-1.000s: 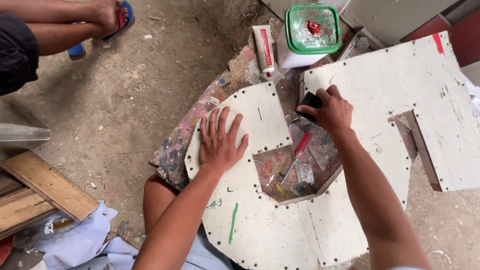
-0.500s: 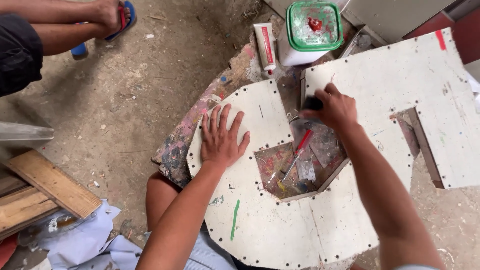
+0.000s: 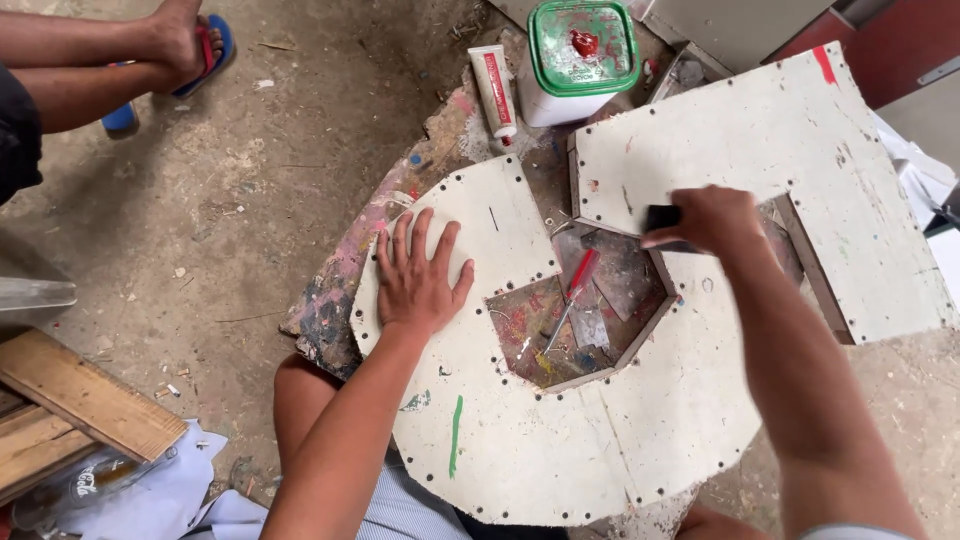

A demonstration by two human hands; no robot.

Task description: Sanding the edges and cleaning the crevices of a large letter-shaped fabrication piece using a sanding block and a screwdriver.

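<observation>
My left hand [image 3: 418, 279] lies flat, fingers spread, on a white round-edged cut board [image 3: 520, 430] with small holes along its rim. My right hand [image 3: 705, 218] grips a small black block [image 3: 660, 219] and presses it at the inner edge where this board meets a second white angular board [image 3: 760, 150]. In the board's open middle a red-handled screwdriver [image 3: 572, 292] lies on a paint-stained surface with grey scraps.
A white tub with a green lid [image 3: 580, 55] and a white-and-red tube [image 3: 494, 88] sit at the far side. Another person's legs and a blue sandal [image 3: 205, 55] are at upper left. Wooden planks [image 3: 70, 410] and cloth lie at lower left on the dirt floor.
My right hand with the black block has shifted right along the board edge. My left hand stays flat on the round board.
</observation>
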